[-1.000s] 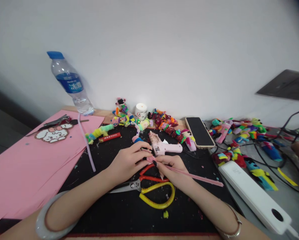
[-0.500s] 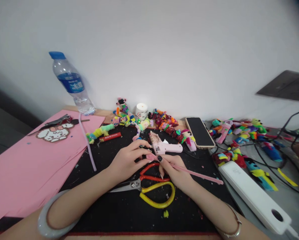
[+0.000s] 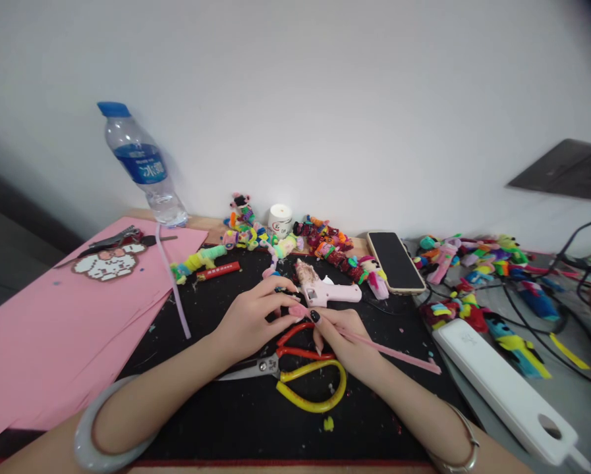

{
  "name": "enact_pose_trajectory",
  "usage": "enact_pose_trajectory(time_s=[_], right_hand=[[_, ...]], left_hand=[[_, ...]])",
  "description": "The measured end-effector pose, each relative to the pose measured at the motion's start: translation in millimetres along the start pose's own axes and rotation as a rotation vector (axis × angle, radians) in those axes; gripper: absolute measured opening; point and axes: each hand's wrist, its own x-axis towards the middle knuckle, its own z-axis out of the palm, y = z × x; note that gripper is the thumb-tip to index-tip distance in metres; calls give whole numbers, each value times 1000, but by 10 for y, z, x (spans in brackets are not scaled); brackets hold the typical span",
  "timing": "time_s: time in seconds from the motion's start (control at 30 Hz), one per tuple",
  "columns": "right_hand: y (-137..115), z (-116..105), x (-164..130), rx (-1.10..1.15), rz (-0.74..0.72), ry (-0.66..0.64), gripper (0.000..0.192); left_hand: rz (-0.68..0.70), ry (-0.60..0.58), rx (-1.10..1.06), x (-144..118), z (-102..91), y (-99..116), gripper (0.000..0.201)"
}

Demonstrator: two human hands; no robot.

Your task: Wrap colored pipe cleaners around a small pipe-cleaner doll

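Observation:
My left hand (image 3: 253, 319) and my right hand (image 3: 347, 339) meet at the middle of a black mat (image 3: 216, 408). Both pinch the near end of a long pink pipe cleaner (image 3: 398, 354), which trails off to the right across the mat. Scissors (image 3: 295, 368) with a red and a yellow handle lie just under my hands. A pink glue gun (image 3: 327, 289) lies right behind my fingers.
Pink paper sheets (image 3: 53, 329) lie at the left with a pixel-bead figure (image 3: 105, 262) and a water bottle (image 3: 140, 164) behind. Small fuzzy figures (image 3: 325, 247) line the back. A phone (image 3: 394, 261), a white power strip (image 3: 503, 388) and cables sit at the right.
My right fingers have shifted slightly along the pipe cleaner and its far end has dipped a little. My left hand has hardly moved.

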Motion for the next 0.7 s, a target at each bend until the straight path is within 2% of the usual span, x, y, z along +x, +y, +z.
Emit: enact_pose_trajectory(time_s=[0.7], right_hand=[[-8,34,9,-24,-38,-14,42]], left_hand=[[19,-33,22,-7,-17,47,10]])
